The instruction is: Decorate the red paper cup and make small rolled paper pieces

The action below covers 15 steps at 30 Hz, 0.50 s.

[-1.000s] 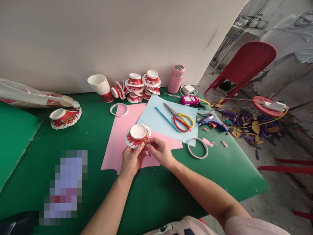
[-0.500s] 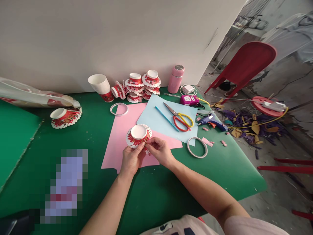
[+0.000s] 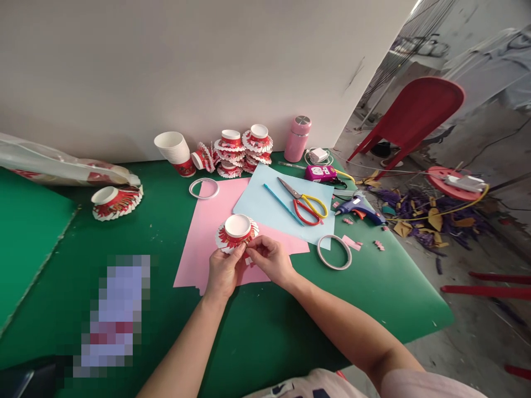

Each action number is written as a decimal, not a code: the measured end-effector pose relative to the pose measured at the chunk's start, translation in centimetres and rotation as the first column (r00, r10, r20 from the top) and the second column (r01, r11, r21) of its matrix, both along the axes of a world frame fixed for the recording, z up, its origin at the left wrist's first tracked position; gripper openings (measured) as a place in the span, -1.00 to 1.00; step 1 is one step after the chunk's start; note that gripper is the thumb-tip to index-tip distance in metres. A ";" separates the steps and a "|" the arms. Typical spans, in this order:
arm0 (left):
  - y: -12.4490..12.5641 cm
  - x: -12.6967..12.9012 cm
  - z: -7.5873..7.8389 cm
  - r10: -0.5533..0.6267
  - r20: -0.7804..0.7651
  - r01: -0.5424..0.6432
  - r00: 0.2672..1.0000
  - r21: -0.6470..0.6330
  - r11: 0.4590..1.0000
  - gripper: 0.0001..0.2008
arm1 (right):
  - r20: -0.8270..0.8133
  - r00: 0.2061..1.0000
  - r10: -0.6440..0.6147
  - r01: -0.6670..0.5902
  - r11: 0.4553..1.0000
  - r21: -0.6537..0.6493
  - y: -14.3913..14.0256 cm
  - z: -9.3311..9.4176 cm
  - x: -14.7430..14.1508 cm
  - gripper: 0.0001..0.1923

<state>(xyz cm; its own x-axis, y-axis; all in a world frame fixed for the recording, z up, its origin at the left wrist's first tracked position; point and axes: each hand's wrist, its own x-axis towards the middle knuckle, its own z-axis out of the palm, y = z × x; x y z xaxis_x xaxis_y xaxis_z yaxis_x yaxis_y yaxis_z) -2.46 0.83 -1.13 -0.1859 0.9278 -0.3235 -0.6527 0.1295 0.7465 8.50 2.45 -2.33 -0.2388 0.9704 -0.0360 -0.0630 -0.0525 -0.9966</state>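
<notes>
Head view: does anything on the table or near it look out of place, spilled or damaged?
Yes. Purple and tan paper scraps lie strewn on the floor right of the green table. One paper cup lies tipped on its side by the wall. Both hands hold a fringed cup.

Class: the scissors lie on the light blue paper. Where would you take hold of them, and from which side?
Take the scissors by the red and yellow loops, coming from the near right: the handles point that way and the closed blades point far left. The teal pencil beside them crowds the left side.
</notes>
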 end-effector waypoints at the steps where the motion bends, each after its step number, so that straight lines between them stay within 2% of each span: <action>1: 0.0 0.0 0.0 -0.009 0.006 0.009 1.000 -0.001 1.000 -0.74 | -0.007 1.000 0.005 -0.005 1.000 -0.013 0.0 0.0 0.0 -0.84; 10: 0.0 -0.6 0.1 -0.075 -0.001 0.075 0.997 -0.009 0.997 -0.75 | -0.052 0.998 0.048 -0.049 0.999 -0.012 0.4 -0.2 0.3 -0.83; 15: 0.0 -0.5 0.0 -0.055 0.012 0.055 0.998 -0.012 0.998 -0.75 | -0.085 0.992 0.098 -0.100 0.995 -0.016 0.6 -0.1 0.3 -0.82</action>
